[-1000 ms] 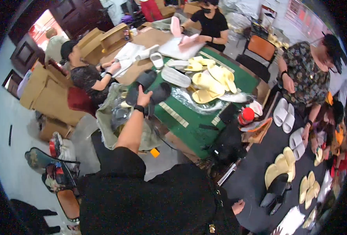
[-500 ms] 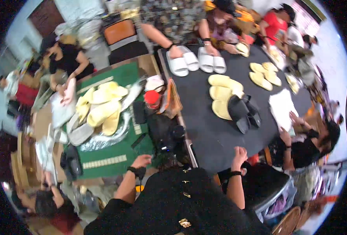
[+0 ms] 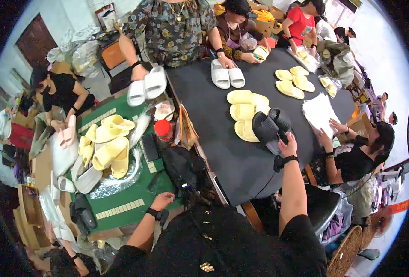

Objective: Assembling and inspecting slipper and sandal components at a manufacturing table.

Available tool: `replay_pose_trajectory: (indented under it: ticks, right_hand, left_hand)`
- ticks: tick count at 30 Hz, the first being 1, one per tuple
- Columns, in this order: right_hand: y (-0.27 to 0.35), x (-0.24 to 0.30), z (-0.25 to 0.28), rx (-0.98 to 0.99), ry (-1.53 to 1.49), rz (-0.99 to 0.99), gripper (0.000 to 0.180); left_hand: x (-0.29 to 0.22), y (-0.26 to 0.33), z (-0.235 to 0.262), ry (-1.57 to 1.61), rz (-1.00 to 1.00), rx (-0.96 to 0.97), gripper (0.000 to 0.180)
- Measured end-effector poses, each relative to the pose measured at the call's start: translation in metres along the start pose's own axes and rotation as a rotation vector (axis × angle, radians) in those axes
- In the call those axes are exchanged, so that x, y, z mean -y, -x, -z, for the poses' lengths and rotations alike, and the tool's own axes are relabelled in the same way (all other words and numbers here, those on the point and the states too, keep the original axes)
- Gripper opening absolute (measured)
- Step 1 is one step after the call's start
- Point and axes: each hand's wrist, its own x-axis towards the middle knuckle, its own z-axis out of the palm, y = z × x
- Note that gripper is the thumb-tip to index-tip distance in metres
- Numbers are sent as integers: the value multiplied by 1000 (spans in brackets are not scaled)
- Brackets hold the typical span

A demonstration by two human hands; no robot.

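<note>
A pair of black slippers (image 3: pixel 270 125) lies on the dark table, partly over a stack of yellow slippers (image 3: pixel 242 111). My right hand (image 3: pixel 287 146) reaches to their near right edge, its fingers closed on one black slipper. Low at the near edge of the green mat, my left hand (image 3: pixel 162 201) hovers with curled fingers and nothing visible in them. The closest things to it are a black bag (image 3: pixel 181 167) and the mat (image 3: pixel 158 184). Each of my wrists wears a black band.
Yellow slippers (image 3: pixel 110 154) are heaped on the green mat beside a red-lidded jar (image 3: pixel 163 130). Across the table, a person holds up white slippers (image 3: pixel 147 87); another white pair (image 3: pixel 227 74) is under their other hand. White sheets (image 3: pixel 322 113) lie at right, by another person's hands.
My right hand has moved forward from the table's near edge onto the black slippers. Across the table, the person has lifted one white pair toward the left. The view has shifted.
</note>
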Motion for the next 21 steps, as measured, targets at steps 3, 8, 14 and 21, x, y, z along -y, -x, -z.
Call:
replay_pose_trajectory:
  ticks: [3, 8, 14, 21]
  right_hand:
    - [-42, -8, -2, 114, 5, 7, 11]
    - [-48, -23, -53, 203, 11, 54, 14]
    - [-62, -32, -46, 263, 105, 189, 17]
    - [-16, -30, -43, 407, 896, 1314, 13]
  left_hand:
    - [1, 12, -2, 126, -68, -51, 27]
    - [17, 58, -19, 10, 50, -154, 29]
    - [32, 66, -68, 214, 37, -135, 28]
    - [-11, 73, -105, 140, -52, -132, 29]
